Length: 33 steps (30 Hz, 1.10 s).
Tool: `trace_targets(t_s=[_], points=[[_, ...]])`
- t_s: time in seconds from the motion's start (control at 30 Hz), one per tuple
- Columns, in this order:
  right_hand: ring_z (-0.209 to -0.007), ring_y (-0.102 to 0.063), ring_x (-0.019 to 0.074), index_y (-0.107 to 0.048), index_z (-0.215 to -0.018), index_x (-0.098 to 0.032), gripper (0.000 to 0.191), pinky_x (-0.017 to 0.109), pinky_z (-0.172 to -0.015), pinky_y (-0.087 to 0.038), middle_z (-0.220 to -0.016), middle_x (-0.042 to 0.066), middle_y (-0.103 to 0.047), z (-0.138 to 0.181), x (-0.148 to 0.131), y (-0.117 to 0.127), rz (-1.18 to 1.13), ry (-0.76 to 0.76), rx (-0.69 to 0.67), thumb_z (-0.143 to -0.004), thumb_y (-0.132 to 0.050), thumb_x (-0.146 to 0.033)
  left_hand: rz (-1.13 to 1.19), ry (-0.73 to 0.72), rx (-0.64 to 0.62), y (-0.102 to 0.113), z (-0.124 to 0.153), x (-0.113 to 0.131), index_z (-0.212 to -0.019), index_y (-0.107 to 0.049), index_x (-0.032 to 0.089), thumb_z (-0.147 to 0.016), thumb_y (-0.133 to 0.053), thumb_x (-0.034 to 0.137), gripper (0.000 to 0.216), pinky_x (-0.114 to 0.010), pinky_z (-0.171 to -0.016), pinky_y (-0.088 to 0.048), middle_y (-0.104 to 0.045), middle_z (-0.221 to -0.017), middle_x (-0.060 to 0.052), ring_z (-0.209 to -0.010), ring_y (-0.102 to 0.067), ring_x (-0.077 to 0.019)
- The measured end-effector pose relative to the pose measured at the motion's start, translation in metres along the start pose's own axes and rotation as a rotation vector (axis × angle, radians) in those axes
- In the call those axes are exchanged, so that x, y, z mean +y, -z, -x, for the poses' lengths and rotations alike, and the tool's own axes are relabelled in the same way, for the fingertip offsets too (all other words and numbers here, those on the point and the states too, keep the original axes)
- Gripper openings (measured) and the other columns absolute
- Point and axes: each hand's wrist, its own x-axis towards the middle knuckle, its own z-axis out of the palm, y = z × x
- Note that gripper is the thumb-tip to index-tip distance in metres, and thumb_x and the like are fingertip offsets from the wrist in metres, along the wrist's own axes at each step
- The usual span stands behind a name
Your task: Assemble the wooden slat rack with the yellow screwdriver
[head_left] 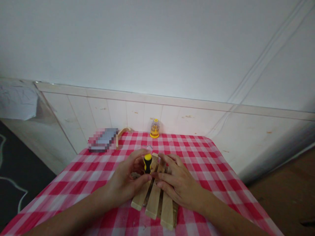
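A screwdriver [147, 163] with a yellow and black handle stands upright over a slatted wooden piece [154, 201]. My left hand [126, 175] curls around the handle from the left, thumb in front and index finger behind. The shaft and tip are hidden by the fingers and the wood. My right hand [178, 180] rests on the slats from the right, its fingers apart and its fingertips close to the screwdriver's lower end. Pale slats fan out towards me, with darker crosspieces partly visible between them.
A clear bottle-shaped case with a yellow cap and base [155, 129] stands at the table's back edge. Left of it are a curved wooden piece [120, 136] and a pixelated flat object [103, 140]. Red and white checked cloth [197, 150] covers the table against the wall.
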Motion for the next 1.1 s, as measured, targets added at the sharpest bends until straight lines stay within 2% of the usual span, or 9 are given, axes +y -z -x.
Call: trace_targets(t_s=[0.27, 0.43, 0.6, 0.7, 0.8, 0.9, 0.97, 1.1], points=[[-0.137, -0.047, 0.0328, -0.073, -0.125, -0.027, 0.032, 0.059, -0.109, -0.044, -0.149, 0.015, -0.053, 0.001, 0.0, 0.0, -0.012, 0.004, 0.005, -0.108, -0.047, -0.037, 0.008, -0.005, -0.088, 0.006, -0.002, 0.01, -0.145, -0.048, 0.035, -0.097, -0.064, 0.021, 0.053, -0.034, -0.084, -0.062, -0.073, -0.119, -0.007, -0.102, -0.075, -0.0232], [-0.136, -0.048, 0.0333, -0.074, -0.122, -0.028, 0.03, 0.058, -0.109, -0.044, -0.15, 0.014, -0.054, 0.0, 0.001, -0.001, 0.008, 0.001, -0.004, -0.107, -0.05, -0.036, 0.033, 0.059, -0.127, 0.007, 0.0, 0.009, -0.15, -0.044, 0.036, -0.099, -0.059, 0.023, 0.054, -0.039, -0.089, -0.061, -0.072, -0.12, -0.009, -0.104, -0.073, -0.0242], [-0.136, -0.048, 0.0332, -0.072, -0.127, -0.028, 0.031, 0.057, -0.108, -0.046, -0.152, 0.014, -0.051, 0.001, 0.001, -0.001, 0.016, 0.002, 0.008, -0.106, -0.051, -0.036, 0.127, 0.13, -0.059, 0.002, -0.002, 0.008, -0.148, -0.047, 0.035, -0.093, -0.067, 0.022, 0.059, -0.038, -0.086, -0.06, -0.074, -0.107, -0.006, -0.096, -0.074, -0.0225], [-0.137, -0.047, 0.0326, -0.072, -0.127, -0.027, 0.031, 0.058, -0.11, -0.045, -0.151, 0.015, -0.053, 0.002, 0.001, -0.001, -0.005, 0.003, 0.014, -0.106, -0.05, -0.035, 0.193, 0.195, 0.026, -0.001, -0.009, 0.011, -0.14, -0.053, 0.03, -0.085, -0.076, 0.022, 0.06, -0.038, -0.085, -0.06, -0.077, -0.099, -0.004, -0.094, -0.075, -0.0231], [-0.142, -0.044, 0.0314, -0.072, -0.127, -0.026, 0.031, 0.058, -0.112, -0.043, -0.152, 0.015, -0.053, 0.001, 0.002, -0.002, -0.025, 0.022, 0.016, -0.107, -0.05, -0.034, 0.232, 0.241, 0.115, -0.003, -0.016, 0.01, -0.12, -0.065, 0.023, -0.082, -0.08, 0.026, 0.04, -0.037, -0.086, -0.06, -0.079, -0.099, -0.005, -0.096, -0.076, -0.024], [-0.144, -0.042, 0.03, -0.071, -0.13, -0.026, 0.031, 0.057, -0.114, -0.041, -0.156, 0.014, -0.049, 0.0, 0.002, -0.001, -0.017, 0.03, 0.005, -0.107, -0.051, -0.032, 0.253, 0.24, 0.176, -0.005, -0.021, 0.004, -0.105, -0.068, 0.021, -0.082, -0.08, 0.028, 0.027, -0.035, -0.084, -0.059, -0.079, -0.098, -0.004, -0.094, -0.076, -0.0224], [-0.143, -0.043, 0.0299, -0.071, -0.13, -0.026, 0.031, 0.057, -0.114, -0.042, -0.157, 0.013, -0.048, -0.001, 0.001, -0.001, -0.016, 0.03, 0.005, -0.106, -0.053, -0.031, 0.258, 0.24, 0.178, -0.006, -0.023, 0.001, -0.102, -0.067, 0.021, -0.082, -0.08, 0.028, 0.024, -0.033, -0.081, -0.059, -0.079, -0.095, -0.003, -0.09, -0.076, -0.0209], [-0.143, -0.043, 0.0306, -0.072, -0.127, -0.027, 0.029, 0.058, -0.113, -0.042, -0.16, 0.011, -0.046, -0.001, 0.001, 0.0, -0.025, 0.018, 0.004, -0.105, -0.054, -0.031, 0.28, 0.267, 0.107, -0.008, -0.024, -0.003, -0.1, -0.067, 0.021, -0.084, -0.079, 0.026, 0.021, -0.033, -0.08, -0.059, -0.08, -0.094, -0.003, -0.089, -0.077, -0.0218]])
